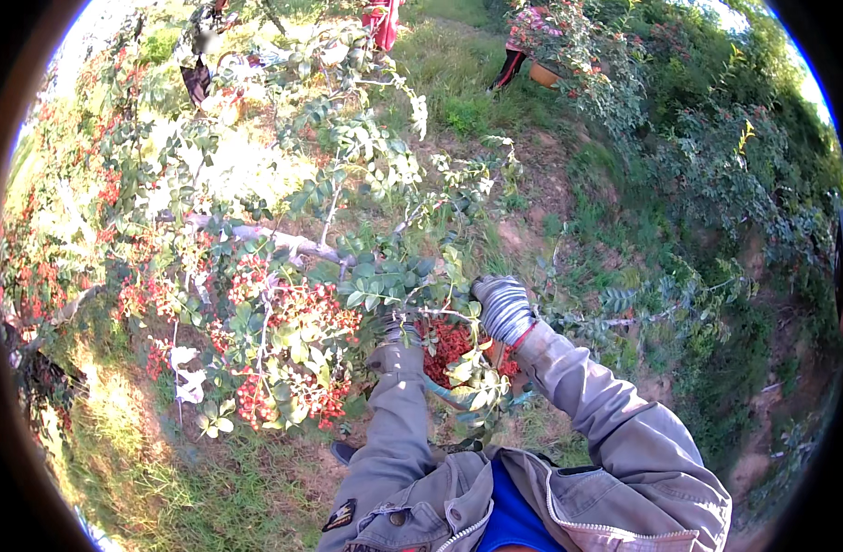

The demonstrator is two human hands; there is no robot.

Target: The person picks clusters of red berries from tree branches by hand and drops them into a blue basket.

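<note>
1. Two gloved hands are seen among the twigs of a thorny shrub, with grey jacket sleeves coming up from the lower edge.
2. The right hand (504, 308), in a striped grey knit glove with a red cuff, is closed around a leafy twig just above a cluster of red berries (447, 342); the fingers are curled over the greenery.
3. The left hand (396, 348) is largely hidden behind leaves, so its grip cannot be told; it is placed just left of the same berry cluster, touching or nearly touching the foliage.
4. The red berries are found between the two hands, at the centre of the view, partly covered by green leaflets.
5. A pale grey branch (283, 241) is seen running from the upper left down toward the hands, with many leafy shoots rising off it.
6. More red berry clusters (297, 308) are hung along the shrub to the left of the left hand, and further ones are spread toward the left rim.
7. A blue shirt (513, 520) is shown under the open grey jacket at the bottom edge.
8. Bare earth and grass (532, 230) are seen on the slope beyond the hands, with other green shrubs to the right.
9. Other people are partly seen at the top edge, one beside an orange basket (544, 74), well apart from the hands.
</note>
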